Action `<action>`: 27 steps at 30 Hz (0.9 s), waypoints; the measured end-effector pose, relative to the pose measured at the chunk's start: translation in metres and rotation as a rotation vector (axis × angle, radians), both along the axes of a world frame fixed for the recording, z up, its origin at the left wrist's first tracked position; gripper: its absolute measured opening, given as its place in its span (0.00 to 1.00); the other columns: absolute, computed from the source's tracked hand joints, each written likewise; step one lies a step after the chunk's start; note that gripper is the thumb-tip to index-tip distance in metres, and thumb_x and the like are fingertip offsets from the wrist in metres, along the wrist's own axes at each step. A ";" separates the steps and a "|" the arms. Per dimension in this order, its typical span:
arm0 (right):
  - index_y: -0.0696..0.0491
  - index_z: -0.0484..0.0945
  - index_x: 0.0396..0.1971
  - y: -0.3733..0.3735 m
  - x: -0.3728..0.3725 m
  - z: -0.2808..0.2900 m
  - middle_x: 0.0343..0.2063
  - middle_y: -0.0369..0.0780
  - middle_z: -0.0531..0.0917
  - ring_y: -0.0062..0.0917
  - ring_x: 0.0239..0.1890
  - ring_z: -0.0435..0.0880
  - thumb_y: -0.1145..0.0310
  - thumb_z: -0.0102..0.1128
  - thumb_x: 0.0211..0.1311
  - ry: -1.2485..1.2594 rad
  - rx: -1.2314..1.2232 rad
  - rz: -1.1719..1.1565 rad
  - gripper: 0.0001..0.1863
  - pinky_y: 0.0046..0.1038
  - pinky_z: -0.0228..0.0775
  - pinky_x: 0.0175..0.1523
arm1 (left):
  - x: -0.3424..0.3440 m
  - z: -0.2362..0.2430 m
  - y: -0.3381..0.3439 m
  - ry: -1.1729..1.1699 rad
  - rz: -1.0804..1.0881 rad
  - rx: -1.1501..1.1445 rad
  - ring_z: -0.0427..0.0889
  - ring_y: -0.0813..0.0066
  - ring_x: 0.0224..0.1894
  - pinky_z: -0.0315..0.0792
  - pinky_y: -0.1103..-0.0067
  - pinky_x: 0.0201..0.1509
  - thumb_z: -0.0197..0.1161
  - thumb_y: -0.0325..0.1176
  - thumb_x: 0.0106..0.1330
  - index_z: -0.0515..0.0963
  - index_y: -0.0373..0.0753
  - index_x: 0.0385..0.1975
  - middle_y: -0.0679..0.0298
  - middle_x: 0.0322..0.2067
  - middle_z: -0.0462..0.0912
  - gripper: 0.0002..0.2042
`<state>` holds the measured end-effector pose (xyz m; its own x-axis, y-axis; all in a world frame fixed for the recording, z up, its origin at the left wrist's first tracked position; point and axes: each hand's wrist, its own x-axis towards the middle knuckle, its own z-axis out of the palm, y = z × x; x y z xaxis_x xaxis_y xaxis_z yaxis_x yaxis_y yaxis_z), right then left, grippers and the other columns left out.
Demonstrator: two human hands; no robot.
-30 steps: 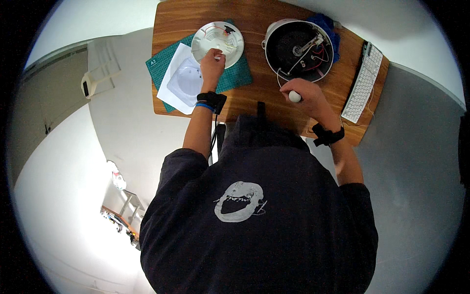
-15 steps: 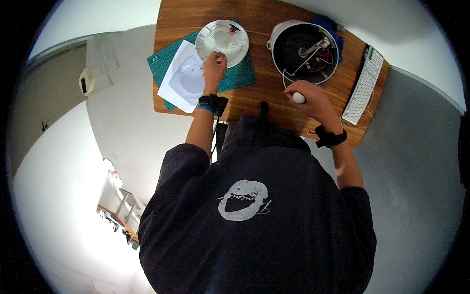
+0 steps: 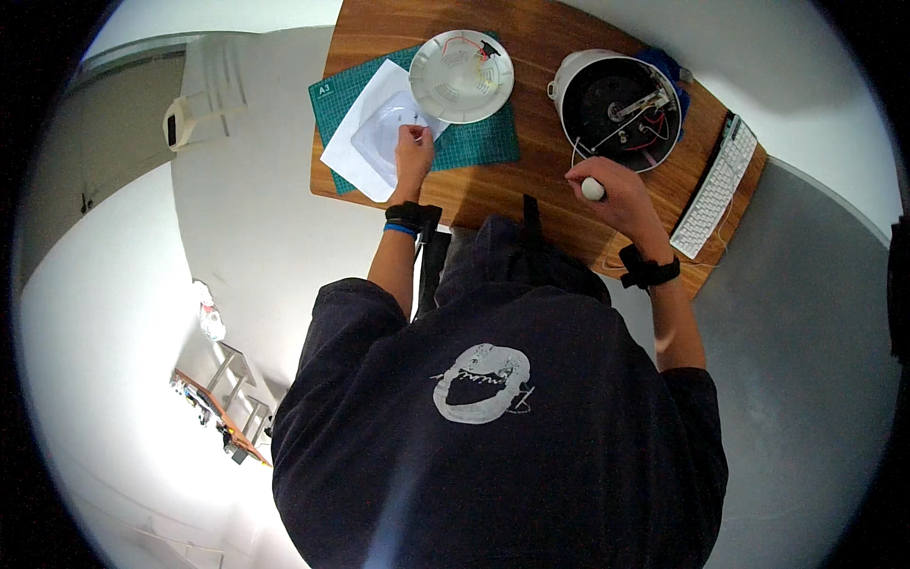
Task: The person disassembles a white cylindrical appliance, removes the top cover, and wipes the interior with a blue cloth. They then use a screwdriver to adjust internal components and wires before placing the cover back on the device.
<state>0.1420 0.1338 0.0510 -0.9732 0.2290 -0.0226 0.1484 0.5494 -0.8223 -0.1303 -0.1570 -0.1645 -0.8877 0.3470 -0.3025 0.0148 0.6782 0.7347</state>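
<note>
My left hand (image 3: 413, 159) is above a clear plastic tray (image 3: 377, 139) that lies on white paper (image 3: 349, 156). Its thumb and fingers are pinched together; whatever is between them is too small to make out. Just beyond it rests a round white slotted cover (image 3: 431, 95), with a red wire and a small black part (image 3: 488, 49) near its far edge. In my closed right hand (image 3: 616, 199) is a tool with a rounded white handle end (image 3: 592, 189); its shaft is hidden. This hand is at the near side of a round white appliance housing (image 3: 567, 109), whose dark inside holds wires and a metal bracket (image 3: 643, 104).
A green cutting mat (image 3: 493, 142) lies under the paper and cover on the wooden table (image 3: 531, 104). Blue cloth (image 3: 684, 76) shows behind the housing. A white keyboard (image 3: 718, 190) with a cable lies along the right edge. A white chair or stand (image 3: 178, 123) is at far left.
My left hand has drawn back from the white cover to over the plastic tray. The right hand keeps its hold beside the housing. The whole view has shifted slightly.
</note>
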 end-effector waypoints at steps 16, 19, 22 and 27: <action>0.48 0.85 0.48 -0.003 -0.001 0.008 0.45 0.40 0.90 0.38 0.48 0.91 0.74 0.77 0.62 -0.051 0.052 0.018 0.15 0.37 0.85 0.51 | 0.030 0.030 0.018 -0.231 -0.290 0.067 0.95 0.69 0.39 0.86 0.75 0.44 0.67 0.29 0.74 0.82 0.35 0.49 0.55 0.38 0.94 0.08; 0.48 0.85 0.48 -0.004 0.000 0.007 0.44 0.40 0.90 0.38 0.47 0.91 0.74 0.77 0.61 -0.066 0.048 0.017 0.16 0.37 0.85 0.50 | 0.026 0.029 0.013 -0.237 -0.327 0.055 0.95 0.69 0.39 0.86 0.75 0.44 0.70 0.30 0.73 0.84 0.35 0.49 0.56 0.39 0.94 0.10; 0.48 0.85 0.48 -0.006 0.001 0.006 0.44 0.40 0.90 0.38 0.47 0.91 0.74 0.77 0.61 -0.070 0.041 0.012 0.15 0.37 0.85 0.50 | 0.023 0.025 0.006 -0.248 -0.344 0.031 0.95 0.69 0.39 0.87 0.75 0.45 0.71 0.30 0.72 0.85 0.34 0.48 0.56 0.40 0.94 0.09; 0.48 0.85 0.48 -0.008 0.004 0.004 0.44 0.39 0.90 0.38 0.47 0.91 0.73 0.76 0.62 -0.020 0.049 -0.004 0.15 0.38 0.84 0.50 | 0.025 0.020 0.005 -0.194 -0.402 0.024 0.95 0.70 0.40 0.87 0.74 0.47 0.72 0.28 0.69 0.87 0.35 0.44 0.58 0.38 0.94 0.07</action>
<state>0.1458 0.1258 0.0551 -0.9717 0.2340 -0.0310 0.1669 0.5882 -0.7913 -0.1049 -0.1520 -0.1445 -0.6085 0.6619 -0.4376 0.1338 0.6292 0.7657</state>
